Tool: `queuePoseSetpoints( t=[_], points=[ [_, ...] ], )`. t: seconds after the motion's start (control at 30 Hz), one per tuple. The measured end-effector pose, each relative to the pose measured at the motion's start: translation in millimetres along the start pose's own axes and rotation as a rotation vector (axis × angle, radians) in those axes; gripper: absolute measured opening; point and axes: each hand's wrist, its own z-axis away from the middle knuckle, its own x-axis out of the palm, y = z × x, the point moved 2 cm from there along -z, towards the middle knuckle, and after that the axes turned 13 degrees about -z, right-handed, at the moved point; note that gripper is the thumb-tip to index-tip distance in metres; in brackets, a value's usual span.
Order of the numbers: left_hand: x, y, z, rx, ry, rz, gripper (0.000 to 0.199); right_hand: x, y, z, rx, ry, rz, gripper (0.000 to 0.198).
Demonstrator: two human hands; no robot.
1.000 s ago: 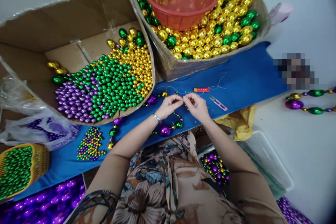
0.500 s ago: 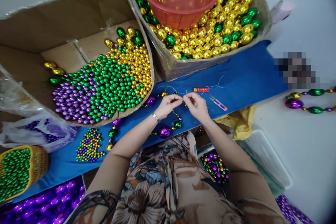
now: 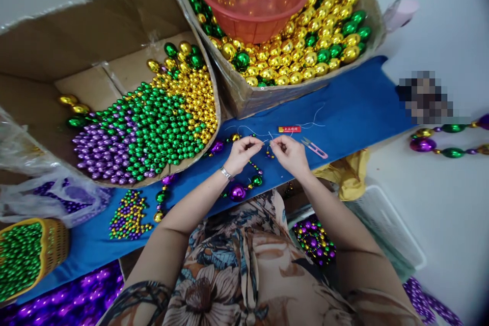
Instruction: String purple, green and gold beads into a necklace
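Both hands are raised over the blue cloth, fingertips a small gap apart. My left hand (image 3: 244,154), with a metal watch band at the wrist, pinches a thin white string (image 3: 250,129). My right hand (image 3: 287,152) pinches string too, and a short end sticks up above its fingers. Beneath and around the hands lies a bead strand (image 3: 237,192) of purple, green and gold balls, partly hidden by the left hand and arm. A small red packet (image 3: 289,129) lies just beyond the right hand. Pink-handled thread snips (image 3: 317,149) rest to its right.
A cardboard box (image 3: 34,56) of small purple, green and gold beads stands at left. Behind is another box (image 3: 267,97) with larger beads and a red basket (image 3: 254,25). Loose small beads (image 3: 129,214) and a yellow basket (image 3: 55,244) sit at the left on the blue cloth (image 3: 355,107).
My fingertips, nearly together before, have moved slightly apart, and a string end now shows above the right fingers. The whole view has shifted a little.
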Motion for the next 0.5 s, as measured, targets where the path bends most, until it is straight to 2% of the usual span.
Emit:
queuePoseSetpoints(
  t=[0.5],
  points=[
    [1.5,-1.3,2.8,-0.084,0.092,0.080,0.035,12.6,-10.9,6.3,-0.038,-0.074,0.092,0.016]
  ],
)
